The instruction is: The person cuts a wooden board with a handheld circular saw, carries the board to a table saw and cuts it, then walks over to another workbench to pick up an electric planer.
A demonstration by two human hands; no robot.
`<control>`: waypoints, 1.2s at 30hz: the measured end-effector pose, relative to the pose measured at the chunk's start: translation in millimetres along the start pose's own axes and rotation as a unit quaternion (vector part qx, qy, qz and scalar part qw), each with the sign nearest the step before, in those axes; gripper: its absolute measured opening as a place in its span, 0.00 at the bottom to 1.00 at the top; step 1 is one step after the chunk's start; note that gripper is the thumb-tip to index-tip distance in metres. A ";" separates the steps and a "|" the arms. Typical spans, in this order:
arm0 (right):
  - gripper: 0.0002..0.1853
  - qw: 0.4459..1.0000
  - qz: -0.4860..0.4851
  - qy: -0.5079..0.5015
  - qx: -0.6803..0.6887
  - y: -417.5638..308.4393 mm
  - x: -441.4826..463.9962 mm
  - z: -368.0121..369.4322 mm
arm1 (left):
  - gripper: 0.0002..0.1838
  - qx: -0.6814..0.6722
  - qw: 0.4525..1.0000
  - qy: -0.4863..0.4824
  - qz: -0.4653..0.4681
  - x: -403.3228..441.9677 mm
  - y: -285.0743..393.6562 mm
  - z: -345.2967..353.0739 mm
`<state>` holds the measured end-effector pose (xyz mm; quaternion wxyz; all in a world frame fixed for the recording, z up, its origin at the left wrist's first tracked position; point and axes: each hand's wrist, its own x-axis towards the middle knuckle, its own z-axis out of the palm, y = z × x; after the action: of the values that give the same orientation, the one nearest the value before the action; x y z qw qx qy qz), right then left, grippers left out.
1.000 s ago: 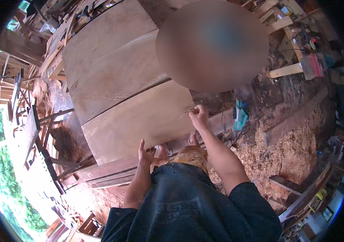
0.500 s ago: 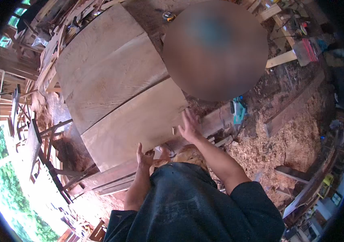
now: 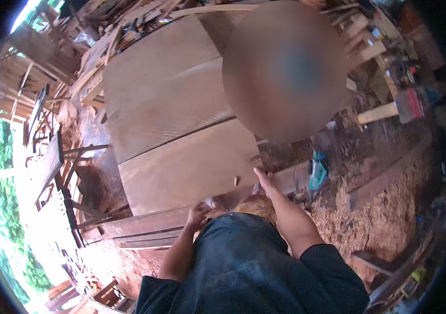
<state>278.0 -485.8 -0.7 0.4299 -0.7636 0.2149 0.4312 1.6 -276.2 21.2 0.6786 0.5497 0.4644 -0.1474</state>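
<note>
Beside near-right corner of board (image 3: 191, 162): right hand (image 3: 265, 180), fingers extended
By near edge: left hand (image 3: 198, 213), grip unclear
Right: sawdust (image 3: 364, 214), open room

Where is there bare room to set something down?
The near board looks bare left of the small wood chip, up to the darker board beyond, which looks open too. It's tighter at the near board's right corner, by the right hand; scrap wood crowds the darker board's left.

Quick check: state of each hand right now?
Left hand: cannot tell; the fingers are unclear.
Right hand: looks open, no object visible in it, near the wooden panel's corner.
</note>
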 end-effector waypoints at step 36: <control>0.43 0.983 -0.004 -0.076 0.165 15.9 50.8 29.7 | 0.26 -0.361 0.911 0.197 -0.003 72.7 -71.0 -162.3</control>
<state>280.1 -467.2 -58.7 0.5671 -0.6480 0.2464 0.4448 -86.7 -135.3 -73.9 0.7253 0.2836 0.6115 0.1397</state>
